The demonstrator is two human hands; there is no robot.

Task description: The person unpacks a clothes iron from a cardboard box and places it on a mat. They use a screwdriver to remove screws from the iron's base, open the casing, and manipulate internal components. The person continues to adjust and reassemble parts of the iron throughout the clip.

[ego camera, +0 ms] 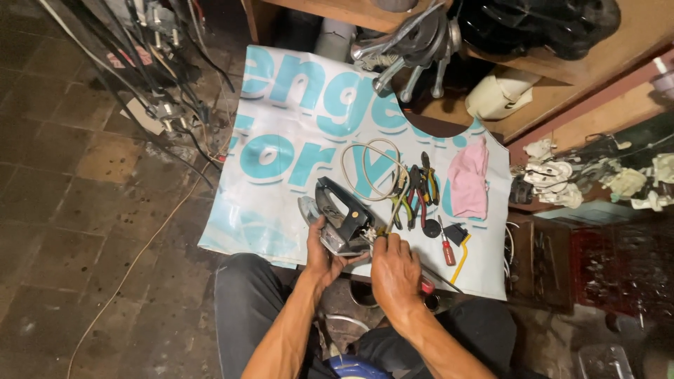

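The person sits on the floor with an old black-handled clothes iron (342,219) tipped on its side on a white printed banner sheet (281,140), at the sheet's near edge just in front of the knees. The left hand (321,254) cups the iron's rear from below, fingers wrapped and clamped on its metal body. The right hand (394,270) is closed around a thin tool whose tip meets the iron's back end near the handle; a red handle end (427,286) shows just past the palm, though whether it belongs to that tool I cannot tell.

Beside the iron lie a loop of pale cord (371,168), several pliers (415,191), a red-handled screwdriver (446,250), a yellow-handled tool (461,261) and a pink cloth (470,177).

The risk, as I judge it: the iron rests on a curved edge and is steadied by one hand only, so a hard push could make the tip slip toward the left fingers, or roll the iron off the sheet. Small loosened parts could also vanish on the dark tiled floor (84,210).
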